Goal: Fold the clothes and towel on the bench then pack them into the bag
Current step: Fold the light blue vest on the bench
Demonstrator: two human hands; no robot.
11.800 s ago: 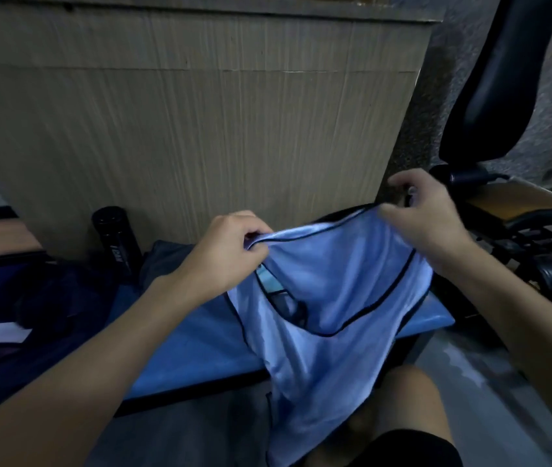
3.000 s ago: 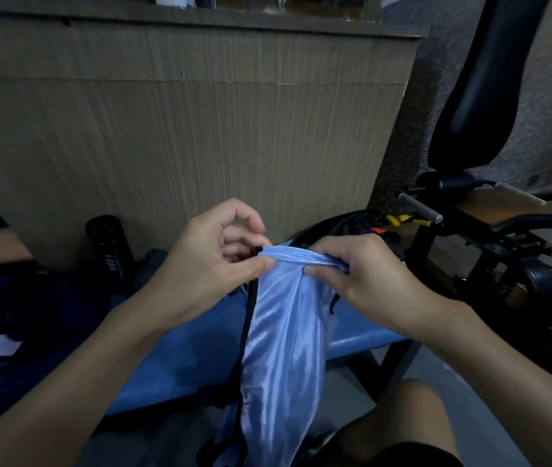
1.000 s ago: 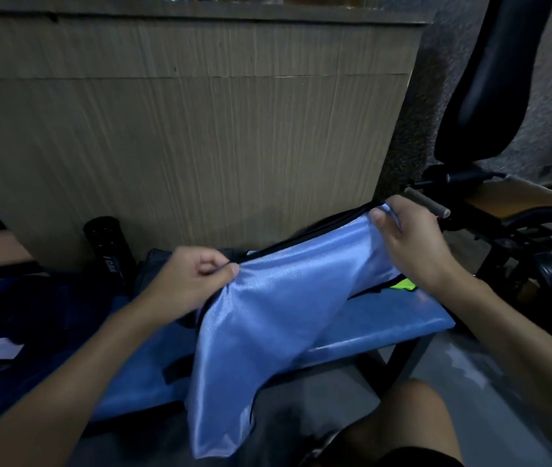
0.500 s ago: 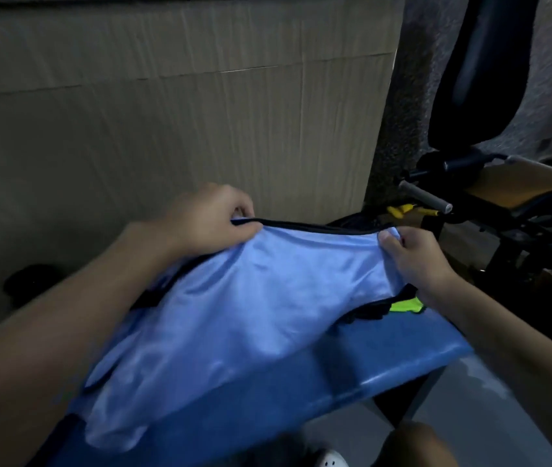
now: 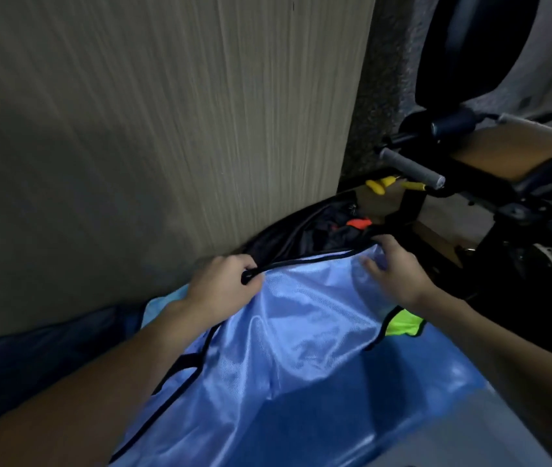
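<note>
Blue vest lay spread on bench; looked like the start of the fold step. Left hand pinched its black-trimmed top edge at 10 o'clock. Right hand sat on the 1 o'clock corner, pinching or pressing, couldn't tell. Next move, likely: smooth flat, fold sides in. Open black bag touched it at 12. Neon garment was partly under the vest at 3 and could drag along.

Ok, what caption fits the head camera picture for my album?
Left hand and right hand hold a shiny light-blue black-trimmed vest on the blue padded bench by an open black bag.
</note>
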